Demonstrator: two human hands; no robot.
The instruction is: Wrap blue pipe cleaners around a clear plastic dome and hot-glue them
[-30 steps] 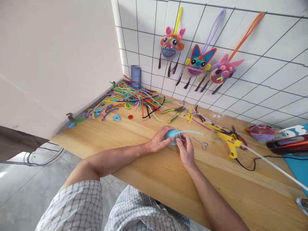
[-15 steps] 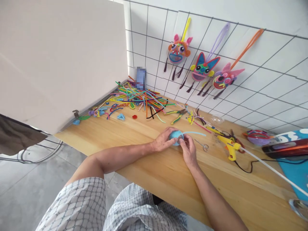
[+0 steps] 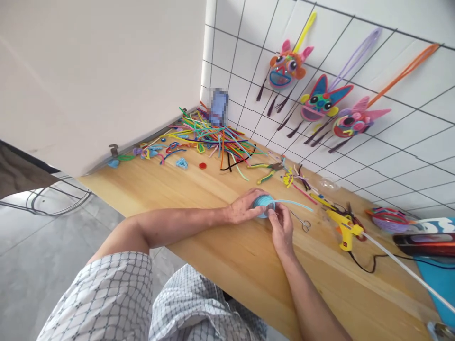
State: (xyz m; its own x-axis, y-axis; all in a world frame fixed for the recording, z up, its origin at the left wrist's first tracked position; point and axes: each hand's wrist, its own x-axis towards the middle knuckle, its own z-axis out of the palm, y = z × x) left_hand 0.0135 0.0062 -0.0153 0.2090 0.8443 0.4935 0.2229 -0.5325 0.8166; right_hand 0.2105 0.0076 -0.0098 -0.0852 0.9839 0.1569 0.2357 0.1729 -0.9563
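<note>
- Light-blue wound ball (image 3: 262, 201): held between both hands, low over the wooden table (image 3: 213, 237); contact with the tabletop cannot be told.
- Light-blue strand (image 3: 296, 204): extends rightward from the ball, its far end free.
- Left hand (image 3: 244, 207): curled around the ball's left side, gripping it.
- Right hand (image 3: 283, 228): thumb and fingers closed on the ball's right side.
- Small scissors (image 3: 305, 226): on the table, just right of the right hand.
- Yellow glue gun (image 3: 344, 228): farther right, a white stick projecting from its rear.
- Pliers (image 3: 269, 172): beyond the ball, jaws toward the wall.
- Coloured fuzzy stems (image 3: 213, 137): heaped at the far left corner.
- Three decorated ornaments (image 3: 318, 102): hanging on the wall grid.
</note>
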